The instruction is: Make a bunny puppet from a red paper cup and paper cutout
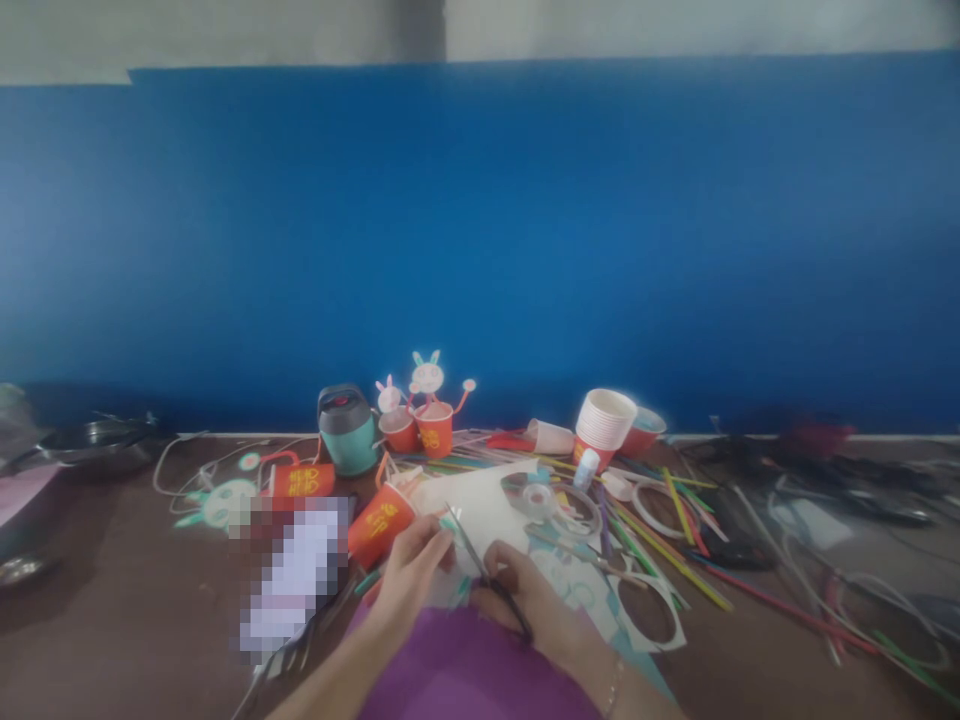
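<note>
My right hand [517, 590] is closed around the dark handles of a pair of scissors [469, 543], whose blades point up and to the left. Just left of the blades, my left hand [416, 555] pinches a small piece of white and green paper [449, 523]. The blade tips are close to that paper; whether they touch it I cannot tell. Under both hands lie a purple sheet [465, 665] and white paper [480, 490]. A red paper cup [382, 522] lies tipped over beside my left hand.
A teal jug [347, 430], a cup with a paper rabbit [433, 428] and a stack of paper cups [606, 420] stand at the back. Coloured pipe cleaners [667, 555], a tape roll [538, 502] and a cut-out ring [649, 612] lie right. A blurred-out phone-like object [296, 575] lies left.
</note>
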Action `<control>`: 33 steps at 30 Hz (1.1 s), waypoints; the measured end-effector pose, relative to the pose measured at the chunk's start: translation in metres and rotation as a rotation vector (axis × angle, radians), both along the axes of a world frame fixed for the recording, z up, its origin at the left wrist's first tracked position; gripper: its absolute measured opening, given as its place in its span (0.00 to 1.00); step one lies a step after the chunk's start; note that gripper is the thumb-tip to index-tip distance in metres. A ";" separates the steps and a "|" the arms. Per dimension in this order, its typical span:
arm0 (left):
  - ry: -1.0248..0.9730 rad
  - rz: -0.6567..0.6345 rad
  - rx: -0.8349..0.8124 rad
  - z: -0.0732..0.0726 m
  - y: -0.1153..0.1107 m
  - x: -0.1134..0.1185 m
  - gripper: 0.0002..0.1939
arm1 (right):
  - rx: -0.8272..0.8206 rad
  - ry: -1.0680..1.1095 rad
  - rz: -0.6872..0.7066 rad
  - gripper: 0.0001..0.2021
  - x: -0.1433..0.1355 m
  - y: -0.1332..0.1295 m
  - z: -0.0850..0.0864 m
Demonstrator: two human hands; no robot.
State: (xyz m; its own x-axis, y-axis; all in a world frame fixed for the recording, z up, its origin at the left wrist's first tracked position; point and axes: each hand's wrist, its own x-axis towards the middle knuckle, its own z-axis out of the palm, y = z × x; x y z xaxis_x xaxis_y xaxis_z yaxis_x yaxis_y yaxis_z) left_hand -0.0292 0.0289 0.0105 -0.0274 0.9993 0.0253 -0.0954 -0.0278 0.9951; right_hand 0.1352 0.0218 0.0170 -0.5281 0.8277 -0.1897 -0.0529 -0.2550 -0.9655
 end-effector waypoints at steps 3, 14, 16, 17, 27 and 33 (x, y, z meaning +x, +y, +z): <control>-0.001 0.000 0.023 -0.002 0.001 -0.001 0.17 | -0.011 0.001 0.008 0.28 -0.001 0.002 -0.008; 0.043 -0.019 0.028 -0.001 0.001 -0.001 0.17 | 0.028 0.040 0.021 0.28 -0.001 0.000 0.000; 0.037 -0.020 0.022 -0.001 0.001 -0.001 0.17 | 0.006 0.047 0.024 0.28 -0.001 -0.001 0.005; 0.034 -0.018 0.020 -0.001 0.002 -0.001 0.17 | 0.002 0.039 0.022 0.28 -0.001 -0.002 0.007; -0.004 -0.031 0.027 -0.005 0.001 -0.002 0.16 | 0.024 0.025 0.019 0.28 0.000 -0.002 0.008; -0.021 -0.039 0.014 0.000 0.000 -0.001 0.16 | -0.018 0.044 0.008 0.28 -0.001 0.000 -0.006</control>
